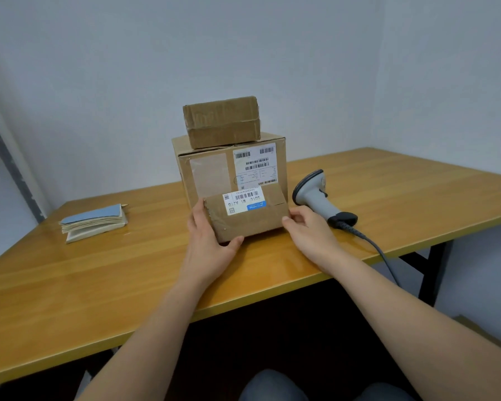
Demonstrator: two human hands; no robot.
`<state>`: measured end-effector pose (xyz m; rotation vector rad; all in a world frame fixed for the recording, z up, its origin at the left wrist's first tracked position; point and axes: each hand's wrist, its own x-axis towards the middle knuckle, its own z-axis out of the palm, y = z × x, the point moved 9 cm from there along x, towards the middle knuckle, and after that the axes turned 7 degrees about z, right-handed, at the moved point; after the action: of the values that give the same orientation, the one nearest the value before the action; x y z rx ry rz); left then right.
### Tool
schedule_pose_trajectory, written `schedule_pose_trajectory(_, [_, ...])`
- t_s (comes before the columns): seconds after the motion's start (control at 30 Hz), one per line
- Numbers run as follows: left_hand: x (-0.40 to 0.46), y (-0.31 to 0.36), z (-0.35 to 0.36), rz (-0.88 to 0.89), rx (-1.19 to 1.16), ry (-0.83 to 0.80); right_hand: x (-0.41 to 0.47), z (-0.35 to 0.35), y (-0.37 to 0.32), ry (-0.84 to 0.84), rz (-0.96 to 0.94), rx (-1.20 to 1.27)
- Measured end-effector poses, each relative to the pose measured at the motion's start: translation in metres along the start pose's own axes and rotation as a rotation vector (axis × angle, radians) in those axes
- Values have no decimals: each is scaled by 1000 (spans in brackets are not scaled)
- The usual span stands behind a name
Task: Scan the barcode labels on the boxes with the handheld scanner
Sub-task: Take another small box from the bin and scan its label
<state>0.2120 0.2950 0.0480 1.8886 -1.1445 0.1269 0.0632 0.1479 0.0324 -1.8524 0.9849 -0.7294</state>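
A small brown box (252, 221) lies on the wooden table (128, 273) with a white barcode label (245, 201) facing up. My left hand (209, 238) grips its left side, thumb on the near edge. My right hand (310, 227) holds its right end. Directly behind it stands a large cardboard box (209, 175) whose front carries a white shipping label (255, 164). A flat taped box (222, 121) rests on top of the large one. The grey handheld scanner (315, 195) lies on the table just right of my right hand, untouched, cable trailing off the edge.
A stack of booklets with a blue cover (94, 222) lies at the left of the table. The scanner's grey cable (379, 250) runs over the table's right front edge. White walls close the corner behind the boxes.
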Motion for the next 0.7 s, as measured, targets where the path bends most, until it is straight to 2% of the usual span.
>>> schedule_pose_trajectory(0.17, [-3,-14,3,-162,-121,-38,-23,-1,5,-78,12,-169])
schedule_pose_trajectory(0.33, [-10,-31,-4,-426,-444,1,-39,-11,11,-289,139,-37])
schedule_pose_trajectory(0.43, [-14,-22,-5,-497,-539,-12,-51,-18,7,-352,158,29])
schedule_pose_trajectory(0.53, [-16,-1,-8,-510,-548,-59,-59,-27,-3,-356,152,60])
schedule_pose_trajectory(0.7, [-12,39,-15,-408,-539,-75,-70,-58,-12,-281,170,74])
